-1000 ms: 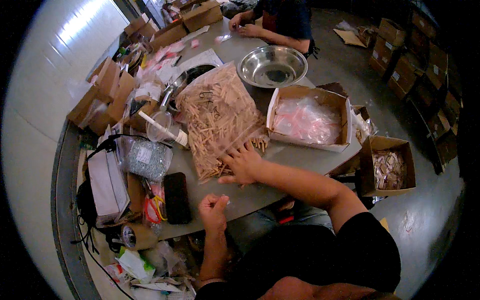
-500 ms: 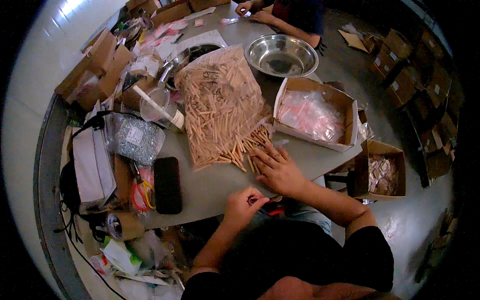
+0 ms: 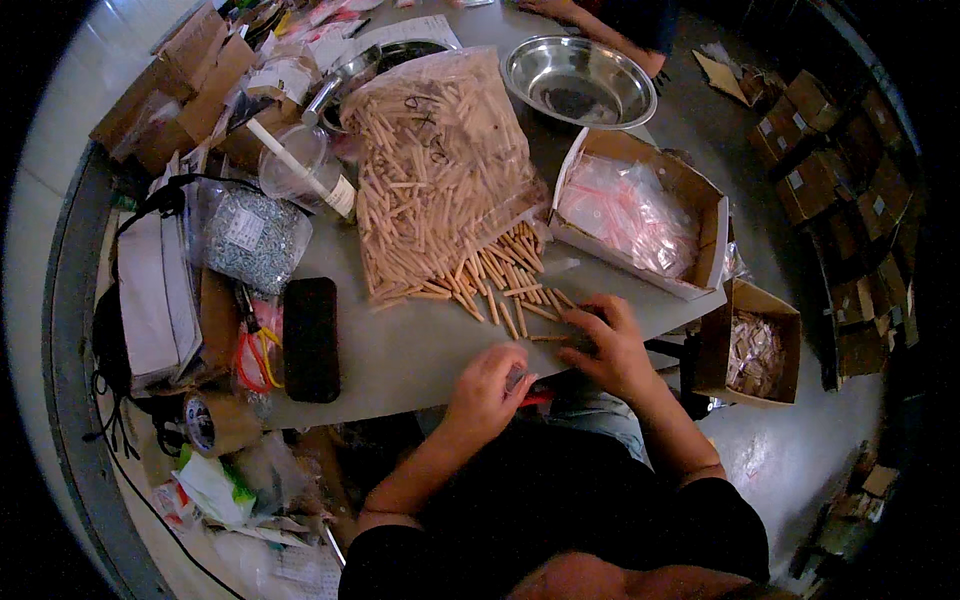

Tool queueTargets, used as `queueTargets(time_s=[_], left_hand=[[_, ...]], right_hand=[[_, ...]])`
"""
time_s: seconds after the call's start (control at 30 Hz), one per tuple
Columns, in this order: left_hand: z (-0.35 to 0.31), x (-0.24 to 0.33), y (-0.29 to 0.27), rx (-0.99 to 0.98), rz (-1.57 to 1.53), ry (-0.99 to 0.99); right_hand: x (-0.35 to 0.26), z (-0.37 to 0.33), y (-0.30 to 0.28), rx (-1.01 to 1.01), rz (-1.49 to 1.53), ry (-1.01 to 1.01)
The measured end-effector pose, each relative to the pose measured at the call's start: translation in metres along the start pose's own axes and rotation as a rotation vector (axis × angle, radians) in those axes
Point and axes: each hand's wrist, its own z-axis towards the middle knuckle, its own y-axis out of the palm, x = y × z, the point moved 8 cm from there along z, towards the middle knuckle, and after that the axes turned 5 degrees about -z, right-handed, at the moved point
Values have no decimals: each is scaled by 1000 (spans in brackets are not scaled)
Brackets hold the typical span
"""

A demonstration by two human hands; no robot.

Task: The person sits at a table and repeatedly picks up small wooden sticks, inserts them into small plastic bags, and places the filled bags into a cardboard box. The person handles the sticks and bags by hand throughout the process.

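Observation:
A large clear plastic bag (image 3: 440, 170) full of short wooden dowels lies on the table. Loose wooden dowels (image 3: 505, 268) spill from its near corner, several of them scattered towards me. My right hand (image 3: 615, 348) is at the near right of these, fingers bent and thumb apart, its tips beside a dowel (image 3: 547, 338) lying crosswise. It holds nothing that I can see. At the table's front edge my left hand (image 3: 487, 388) is closed, with something small, partly see-through and dark between thumb and fingers; its kind is not clear.
Right of the dowels stands a cardboard box (image 3: 712, 240) of clear bags with red strips. Beyond are a steel basin (image 3: 580, 85) and a plastic cup (image 3: 300, 165). At left lie a black phone (image 3: 311, 340), scissors (image 3: 262, 355) and a bag of metal screws (image 3: 255, 238). Another person's arm (image 3: 610, 38) rests at the far side.
My right hand has drawn back right from the dowels, its flat fingers now bent; more dowels lie spread apart. The left hand has turned slightly. The whole view has shifted.

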Motion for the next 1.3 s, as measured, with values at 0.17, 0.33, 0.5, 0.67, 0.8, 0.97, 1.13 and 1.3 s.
queueTargets(time_s=[0.17, 0.33, 0.5, 0.67, 0.8, 0.97, 1.13, 1.3], left_hand=[[9, 10, 0, 53, 61, 67], [8, 9, -1, 61, 26, 84], [1, 12, 2, -58, -115, 75], [-26, 9, 58, -522, -635, -218], [-40, -23, 104, -638, -856, -451], [-47, -43, 128, -513, -1254, -800], [-45, -48, 137, -464, -1514, -867], [-40, -39, 133, -486, -1511, -878]], right_hand=[[-20, 18, 6, -74, -64, -97], [-14, 11, 8, 19, 12, -152], [9, -6, 5, -41, 217, -31], [2, 3, -15, -16, 61, 112], [-3, 10, -10, -135, -19, 29], [-8, 4, -2, -238, 46, -25], [-15, -1, 0, -261, 121, -78], [-29, -9, 6, -417, 222, -207]])
